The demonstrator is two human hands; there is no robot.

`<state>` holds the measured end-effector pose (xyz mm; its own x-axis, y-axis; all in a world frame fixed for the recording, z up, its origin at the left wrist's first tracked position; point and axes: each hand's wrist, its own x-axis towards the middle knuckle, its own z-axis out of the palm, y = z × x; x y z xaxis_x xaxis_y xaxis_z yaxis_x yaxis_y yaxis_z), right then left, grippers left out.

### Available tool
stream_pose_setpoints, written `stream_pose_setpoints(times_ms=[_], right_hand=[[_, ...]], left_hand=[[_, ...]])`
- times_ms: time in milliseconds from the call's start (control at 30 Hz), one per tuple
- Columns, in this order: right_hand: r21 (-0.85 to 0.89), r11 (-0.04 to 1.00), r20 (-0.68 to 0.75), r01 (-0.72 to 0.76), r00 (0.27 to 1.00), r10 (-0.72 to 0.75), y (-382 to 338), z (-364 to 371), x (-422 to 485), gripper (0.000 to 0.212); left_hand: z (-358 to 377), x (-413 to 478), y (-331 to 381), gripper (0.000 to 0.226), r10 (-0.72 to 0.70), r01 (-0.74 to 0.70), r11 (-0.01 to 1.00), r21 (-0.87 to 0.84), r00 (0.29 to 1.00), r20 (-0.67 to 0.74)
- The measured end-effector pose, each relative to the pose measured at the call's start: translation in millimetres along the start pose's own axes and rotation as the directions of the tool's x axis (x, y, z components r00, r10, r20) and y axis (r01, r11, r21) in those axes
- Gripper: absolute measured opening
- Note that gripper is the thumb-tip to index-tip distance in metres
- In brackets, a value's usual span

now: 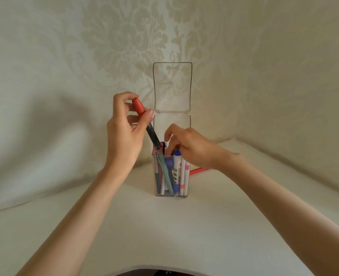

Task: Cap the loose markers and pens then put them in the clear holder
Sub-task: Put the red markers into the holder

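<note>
Counter point(184, 232): white, filling the lower frame; both bare forearms cross it from the bottom corners toward centre.

Clear holder point(171, 193): centre frame, upright on the counter, hinged lid point(172, 86) standing open behind it. Contents, all upright or leaning: teal pen point(167, 176), blue-capped marker point(177, 168), two white pens with pink and orange bands point(185, 176), darker items at left, partly hidden.

Left hand point(125, 140): left of the holder; fingers point(149, 113) pinching the red cap end of a black marker point(153, 136), which tilts with its lower end inside the holder's left side.

Right hand point(192, 148): above the holder's mouth, fingers curled down among the pen tops; what they touch cannot be told, and the hand hides the right rear of the opening.

Red pen point(197, 170): lying on the counter behind the holder, right of centre, mostly blocked by the right wrist.

Patterned wallpaper point(125, 46): upper frame.
</note>
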<state>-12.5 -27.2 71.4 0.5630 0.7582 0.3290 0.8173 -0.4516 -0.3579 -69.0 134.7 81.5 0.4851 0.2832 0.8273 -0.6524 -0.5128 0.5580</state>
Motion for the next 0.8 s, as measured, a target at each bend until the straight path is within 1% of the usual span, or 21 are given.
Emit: stream_pose_setpoints(times_ms=[67,167,200,267,333,400,433,533,600,667,733,800], right_hand=[[0.069,0.998,0.064,-0.014,0.998,0.010,-0.3,3.1,3.9,0.043],[0.068,0.998,0.073,0.009,0.997,-0.014,1.9,5.8,1.3,0.041],[0.026,0.999,0.054,0.044,0.998,-0.045,2.9,5.7,0.0,0.041],[-0.142,0.984,-0.017,0.105,0.994,-0.108,9.3,4.5,-1.7,0.040],[-0.279,0.958,-0.109,0.064,0.989,-0.098,17.8,0.3,-3.5,0.037],[-0.337,0.941,-0.155,0.004,0.986,-0.060,22.5,-2.9,-5.6,0.035],[-0.367,0.930,-0.159,0.008,0.985,-0.072,22.9,-2.4,-5.9,0.036],[-0.465,0.883,-0.153,0.068,0.976,-0.156,20.1,1.1,-5.4,0.032],[-0.496,0.865,-0.126,0.076,0.979,-0.158,19.9,1.2,-6.0,0.029],[-0.484,0.869,-0.105,0.098,0.980,-0.169,23.2,0.2,-8.0,0.029],[-0.458,0.883,-0.094,0.102,0.982,-0.162,25.4,0.2,-10.4,0.030],[-0.400,0.914,-0.100,0.073,0.988,-0.122,24.9,0.3,-12.1,0.034]], left_hand=[[-2.1,-0.9,-1.5,0.030,-0.023,0.023,1.000,-0.010,1.000,0.002],[-2.4,-6.5,-4.2,0.029,-0.035,0.036,0.999,-0.035,0.999,0.037],[-2.7,-7.3,-5.1,0.029,-0.042,0.044,0.998,-0.050,0.998,0.042],[-2.5,-7.0,-5.8,0.028,-0.049,0.052,0.995,-0.080,0.998,0.042],[0.0,-5.4,-4.5,0.030,-0.047,0.050,0.991,-0.120,0.998,0.032],[6.6,-3.9,-3.2,0.030,-0.035,0.041,0.990,-0.137,0.998,0.043],[11.2,-4.1,-3.7,0.029,-0.032,0.038,0.993,-0.111,0.998,0.061],[25.8,-8.3,-7.9,0.032,-0.041,0.034,0.998,0.050,0.990,0.133],[29.7,-15.4,-12.9,0.027,-0.039,0.013,0.992,0.123,0.978,0.207],[26.8,-24.5,-19.4,0.017,0.006,-0.078,0.970,0.232,0.955,0.296],[19.9,-34.3,-26.4,0.020,0.075,-0.229,0.893,0.386,0.924,0.375],[14.1,-43.6,-29.1,0.024,0.106,-0.341,0.821,0.458,0.879,0.464]])
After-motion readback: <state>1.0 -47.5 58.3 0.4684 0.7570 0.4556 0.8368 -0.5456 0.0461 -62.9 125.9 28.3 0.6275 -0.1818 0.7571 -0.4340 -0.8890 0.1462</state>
